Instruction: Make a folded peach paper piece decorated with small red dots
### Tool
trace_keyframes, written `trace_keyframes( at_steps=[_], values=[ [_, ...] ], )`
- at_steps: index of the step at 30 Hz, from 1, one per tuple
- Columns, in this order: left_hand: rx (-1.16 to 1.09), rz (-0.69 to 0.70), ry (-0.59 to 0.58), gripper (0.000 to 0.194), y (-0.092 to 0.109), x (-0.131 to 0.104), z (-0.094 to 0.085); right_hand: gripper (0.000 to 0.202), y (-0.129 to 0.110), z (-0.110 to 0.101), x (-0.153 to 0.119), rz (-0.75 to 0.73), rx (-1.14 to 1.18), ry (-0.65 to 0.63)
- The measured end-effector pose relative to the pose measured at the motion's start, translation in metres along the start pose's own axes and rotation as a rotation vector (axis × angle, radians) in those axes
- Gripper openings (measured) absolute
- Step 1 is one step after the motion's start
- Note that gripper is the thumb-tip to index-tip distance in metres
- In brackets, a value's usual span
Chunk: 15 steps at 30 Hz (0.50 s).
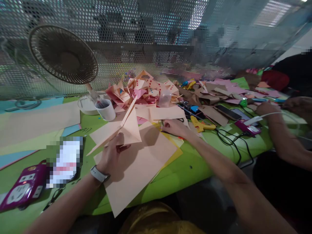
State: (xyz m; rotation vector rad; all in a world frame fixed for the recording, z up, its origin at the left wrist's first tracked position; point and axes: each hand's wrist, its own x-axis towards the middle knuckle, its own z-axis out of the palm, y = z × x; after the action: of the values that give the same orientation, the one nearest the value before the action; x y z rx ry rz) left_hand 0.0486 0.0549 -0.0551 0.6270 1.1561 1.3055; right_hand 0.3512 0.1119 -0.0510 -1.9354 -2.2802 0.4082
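My left hand [113, 151], with a watch on its wrist, has its fingers closed round a folded peach paper [130, 125], which stands up with a raised crease. Below it on the table lies a flat peach sheet [141, 162], over a yellow sheet [174, 157]. My right hand [175, 127] reaches to the right of the folded paper, its fingers curled at a small dark item that I cannot make out. A pale paper strip [168, 113] lies just beyond the right hand.
A fan [64, 55] and a white cup [107, 110] stand at the back left. Folded papers [146, 89] are heaped behind. A yellow glue gun [202, 125], cables and a purple power strip [247, 127] lie right, near another person's arm [282, 136]. A phone [67, 161] lies left.
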Motion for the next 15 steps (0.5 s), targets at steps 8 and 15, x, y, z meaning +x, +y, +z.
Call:
trace_keyframes(
  at_steps=[8,15],
  values=[
    [-0.051,-0.046,0.003,0.024,0.0,0.003,0.0,0.026,0.044,-0.032,-0.025,0.04,0.003,0.129],
    [-0.037,-0.084,0.006,0.023,-0.003,0.003,0.0,0.026,0.068,-0.023,-0.017,0.196,-0.117,0.142]
  ],
)
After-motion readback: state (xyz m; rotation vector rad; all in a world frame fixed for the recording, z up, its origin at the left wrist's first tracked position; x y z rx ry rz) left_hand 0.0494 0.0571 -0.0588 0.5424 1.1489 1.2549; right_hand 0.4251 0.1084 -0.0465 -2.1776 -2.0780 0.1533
